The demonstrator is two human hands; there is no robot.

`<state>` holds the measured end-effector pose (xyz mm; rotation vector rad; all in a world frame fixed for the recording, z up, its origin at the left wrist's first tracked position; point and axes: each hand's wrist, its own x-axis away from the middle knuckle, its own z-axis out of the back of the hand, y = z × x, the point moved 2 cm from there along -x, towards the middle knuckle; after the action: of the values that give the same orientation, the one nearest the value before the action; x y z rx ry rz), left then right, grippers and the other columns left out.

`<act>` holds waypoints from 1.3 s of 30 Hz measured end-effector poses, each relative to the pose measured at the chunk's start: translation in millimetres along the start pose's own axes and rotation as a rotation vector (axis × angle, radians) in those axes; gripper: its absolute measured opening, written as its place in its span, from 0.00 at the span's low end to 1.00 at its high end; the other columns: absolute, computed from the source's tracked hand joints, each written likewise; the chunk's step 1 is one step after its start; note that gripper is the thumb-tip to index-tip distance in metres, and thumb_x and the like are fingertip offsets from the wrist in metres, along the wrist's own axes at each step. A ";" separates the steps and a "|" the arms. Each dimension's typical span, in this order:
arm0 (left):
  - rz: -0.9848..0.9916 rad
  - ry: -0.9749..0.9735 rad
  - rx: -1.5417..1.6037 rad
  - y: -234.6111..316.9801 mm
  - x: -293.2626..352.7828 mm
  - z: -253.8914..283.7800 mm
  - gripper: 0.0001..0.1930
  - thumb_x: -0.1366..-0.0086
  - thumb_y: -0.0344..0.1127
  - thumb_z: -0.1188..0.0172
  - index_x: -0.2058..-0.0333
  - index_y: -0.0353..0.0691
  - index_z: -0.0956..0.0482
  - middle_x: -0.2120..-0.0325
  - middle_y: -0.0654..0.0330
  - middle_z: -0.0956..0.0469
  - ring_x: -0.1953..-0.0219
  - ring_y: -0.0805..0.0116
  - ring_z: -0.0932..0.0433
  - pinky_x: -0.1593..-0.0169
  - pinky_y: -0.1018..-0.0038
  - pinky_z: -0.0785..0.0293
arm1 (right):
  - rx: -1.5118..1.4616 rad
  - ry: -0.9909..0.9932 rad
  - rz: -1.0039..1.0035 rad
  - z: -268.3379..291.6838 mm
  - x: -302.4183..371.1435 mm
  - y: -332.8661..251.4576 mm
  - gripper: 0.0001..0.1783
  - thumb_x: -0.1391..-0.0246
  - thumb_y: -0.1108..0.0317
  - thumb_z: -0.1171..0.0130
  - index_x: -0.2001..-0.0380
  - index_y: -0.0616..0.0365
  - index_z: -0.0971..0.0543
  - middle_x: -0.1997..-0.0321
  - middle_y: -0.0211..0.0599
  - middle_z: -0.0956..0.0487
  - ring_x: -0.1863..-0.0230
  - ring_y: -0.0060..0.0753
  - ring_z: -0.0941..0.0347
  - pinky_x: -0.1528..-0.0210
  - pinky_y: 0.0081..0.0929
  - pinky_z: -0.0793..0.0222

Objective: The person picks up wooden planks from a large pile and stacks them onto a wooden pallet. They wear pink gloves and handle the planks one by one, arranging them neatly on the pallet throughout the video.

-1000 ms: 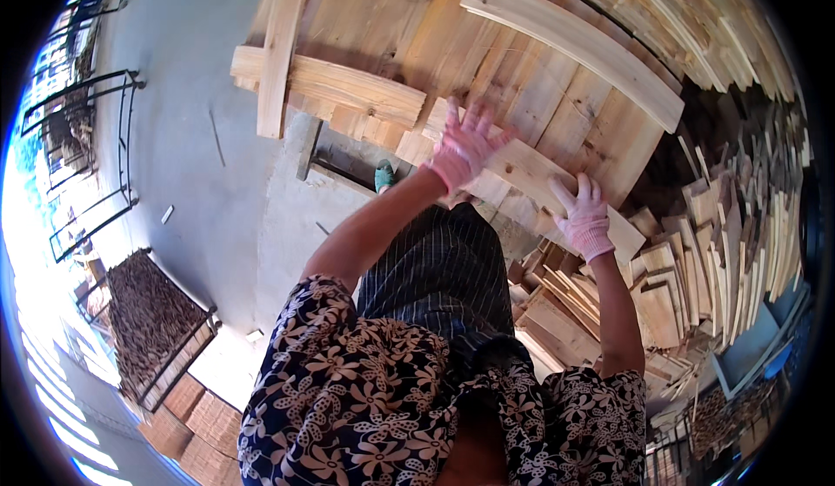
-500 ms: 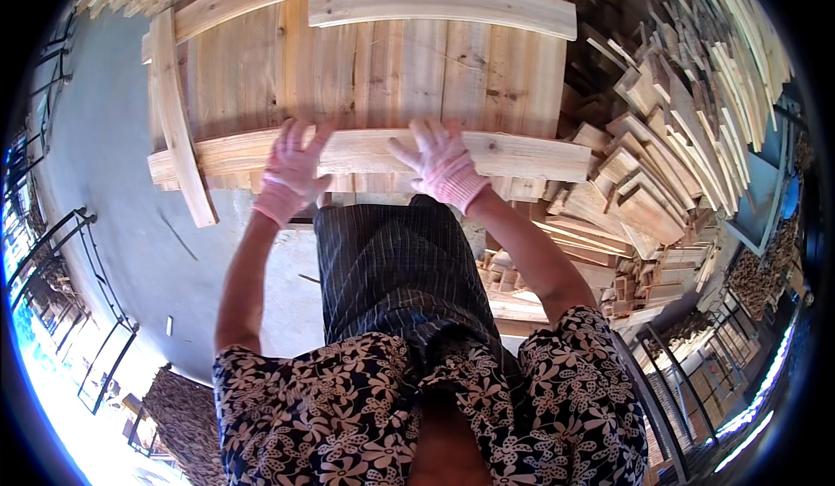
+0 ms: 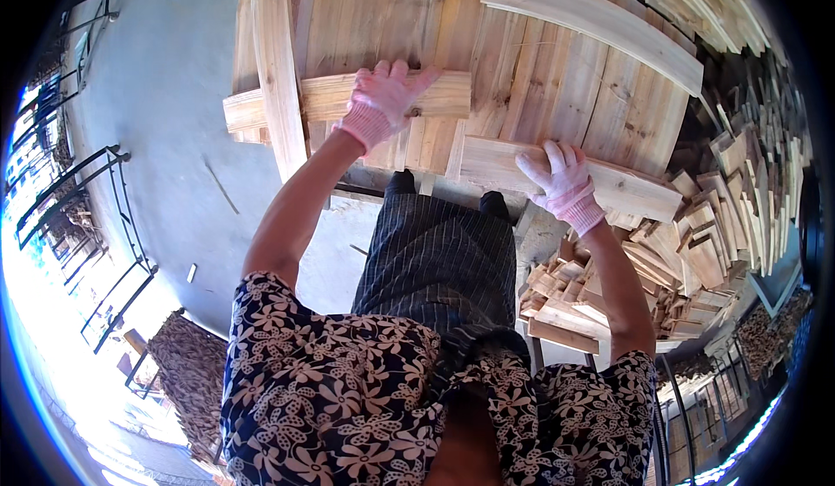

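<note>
While both boards made one line half a sec ago, the pale board (image 3: 631, 187) under the R hand (image 3: 567, 183) now sits closer in than the yellow board (image 3: 326, 96) under the L hand (image 3: 383, 107), so ends don't meet. Both hands look wide; can't tell re: grip.

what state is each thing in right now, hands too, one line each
Left hand, gloved, open on the left near board
Right hand, gloved, thumb spread, on the right near board
Left near board, partly under the crossing board
Right near board, offset toward the person
Crossing board, lying over the left near board
Far board, lying on the plank panel
Plank panel, partly covered
Wood pieces, loosely heaped
</note>
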<state>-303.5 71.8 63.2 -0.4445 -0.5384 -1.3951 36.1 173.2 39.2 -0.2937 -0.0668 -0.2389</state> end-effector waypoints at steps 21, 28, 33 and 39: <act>0.419 0.567 0.084 -64.9 29.9 -25.2 0.45 0.41 0.53 0.32 0.27 0.60 0.43 0.34 0.48 0.35 0.31 0.41 0.39 0.35 0.42 0.38 | 0.191 0.237 -0.140 -46.8 -24.9 -42.4 0.54 0.68 0.38 0.26 0.32 0.25 0.34 0.37 0.51 0.36 0.40 0.54 0.36 0.35 0.66 0.44; 0.988 0.425 0.224 -135.6 24.2 -35.9 0.52 0.47 0.65 0.34 0.28 0.56 0.46 0.39 0.41 0.34 0.37 0.38 0.36 0.38 0.42 0.36 | 0.033 0.234 -0.027 15.1 4.6 -68.3 0.36 0.55 0.56 0.31 0.39 0.28 0.27 0.47 0.47 0.33 0.49 0.50 0.31 0.45 0.59 0.33; 1.128 0.362 0.511 -167.2 32.1 -32.4 0.54 0.50 0.63 0.32 0.27 0.56 0.46 0.40 0.38 0.32 0.37 0.39 0.32 0.37 0.45 0.35 | 0.029 0.167 -0.025 35.9 58.2 -116.9 0.31 0.48 0.63 0.39 0.40 0.26 0.29 0.54 0.42 0.32 0.58 0.40 0.31 0.53 0.47 0.32; 0.639 0.646 0.586 -118.5 85.0 -4.4 0.48 0.46 0.45 0.27 0.28 0.52 0.42 0.46 0.43 0.29 0.43 0.43 0.29 0.39 0.53 0.30 | -0.130 0.065 -0.206 42.2 63.7 -130.3 0.29 0.49 0.63 0.39 0.42 0.27 0.25 0.57 0.42 0.30 0.60 0.40 0.30 0.55 0.45 0.34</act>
<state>-412.8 -13.8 108.0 0.2990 -0.2133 -0.6486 64.9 50.3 122.1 -0.4092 -0.0168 -0.4580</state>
